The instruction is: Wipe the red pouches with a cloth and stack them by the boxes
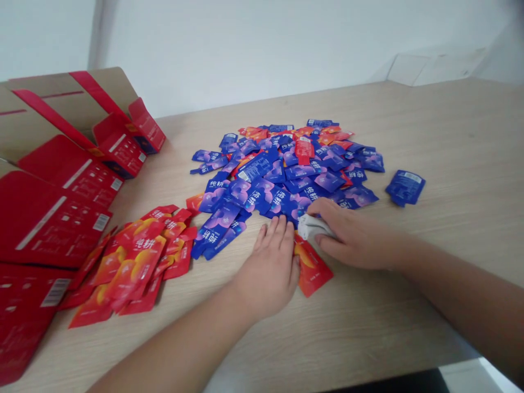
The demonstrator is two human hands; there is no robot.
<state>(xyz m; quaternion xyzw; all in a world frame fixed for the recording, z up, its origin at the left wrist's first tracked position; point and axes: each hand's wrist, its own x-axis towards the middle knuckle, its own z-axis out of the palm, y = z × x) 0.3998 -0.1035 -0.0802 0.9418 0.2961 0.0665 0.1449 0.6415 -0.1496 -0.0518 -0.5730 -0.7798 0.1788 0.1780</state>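
Observation:
My left hand [268, 273] lies flat on the table, fingers stretched toward the near edge of a heap of blue-purple sachets [282, 177]. Its thumb side touches a single orange-red sachet [314, 273], which lies flat. In my right hand [354, 236] is a crumpled white cloth or tissue [314, 226], gripped between thumb and fingers over the top end of that sachet. The covered end cannot be seen. Some red sachets [303, 148] are mixed into the blue heap.
A loose pile of red-orange sachets [135, 256] lies to the left. Beyond it, open red boxes [53, 213] line the table's left side. One blue sachet [405, 187] sits apart on the right. A white wall stands behind the wooden table [450, 158].

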